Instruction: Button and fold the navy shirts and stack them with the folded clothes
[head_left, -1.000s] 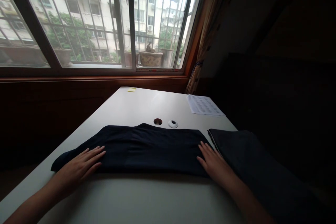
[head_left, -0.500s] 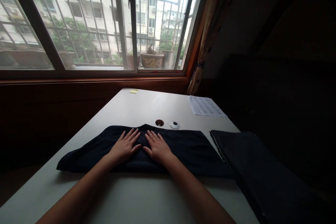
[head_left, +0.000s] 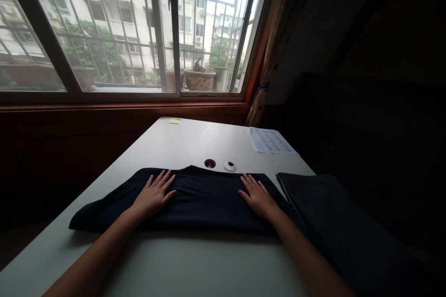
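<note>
A dark navy folded garment lies flat across the white table, stretching from left to right. My left hand rests palm down on its left half with fingers spread, holding nothing. My right hand lies flat on its right half, fingers stretched out toward the window. Both hands press on the cloth, well apart from each other.
A second dark folded cloth lies at the right edge of the table. Farther back are a printed sheet, a round cable hole, its white cap and a yellow note. A barred window stands behind.
Both hands were at the garment's outer ends, came together at its middle, and have now slid apart again over the cloth, left hand leftward and right hand rightward.
</note>
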Tool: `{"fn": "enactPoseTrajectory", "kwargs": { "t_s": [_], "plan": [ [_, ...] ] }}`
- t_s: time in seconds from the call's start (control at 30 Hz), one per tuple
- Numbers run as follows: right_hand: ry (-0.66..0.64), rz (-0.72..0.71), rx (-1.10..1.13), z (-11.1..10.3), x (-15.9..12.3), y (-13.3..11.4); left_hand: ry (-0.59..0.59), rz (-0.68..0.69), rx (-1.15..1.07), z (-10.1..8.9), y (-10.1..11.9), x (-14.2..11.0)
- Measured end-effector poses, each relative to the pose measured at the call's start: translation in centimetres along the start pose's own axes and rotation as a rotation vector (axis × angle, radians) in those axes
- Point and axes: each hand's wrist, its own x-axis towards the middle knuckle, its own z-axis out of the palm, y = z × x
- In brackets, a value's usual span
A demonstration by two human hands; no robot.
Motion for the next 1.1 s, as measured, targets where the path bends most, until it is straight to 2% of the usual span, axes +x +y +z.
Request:
{"fn": "enactPoseTrajectory", "kwargs": {
  "t_s": [0.13,0.2,0.27,0.37,0.47,0.57,0.67,0.83,1.1],
  "plan": [
    [0.019,0.062,-0.032,-0.3,-1.8,4.1,-0.013,0.081,-0.025,-0.6,0.8,-0.9],
    [0.031,0.077,-0.043,-0.4,-2.3,5.0,-0.039,0.185,-0.064,-1.1,1.7,-1.6],
    [0.05,0.097,-0.053,-0.6,-2.5,4.8,-0.07,0.315,-0.109,-1.8,3.1,-2.1],
    [0.087,0.077,-0.055,-0.9,-2.9,2.1,-0.075,0.511,-0.165,-2.9,6.3,-2.5],
    [0.091,-0.118,0.019,-1.2,-3.9,-2.3,-0.089,0.66,-0.199,-3.2,9.7,-2.5],
    [-0.011,-0.257,0.088,-1.1,-5.4,-5.8,-0.108,0.728,-0.226,-2.4,12.1,-2.7],
    [-0.067,-0.25,0.107,-1.0,-6.9,-6.6,-0.086,0.738,-0.229,-1.4,12.6,-3.2],
    [-0.07,-0.185,0.098,-1.3,-8.6,-4.0,-0.075,0.723,-0.203,-1.4,11.9,-4.1],
    [-0.024,-0.047,0.024,-0.5,-11.2,2.1,-0.102,0.68,-0.202,-1.3,11.5,-4.7]
  ]
}}
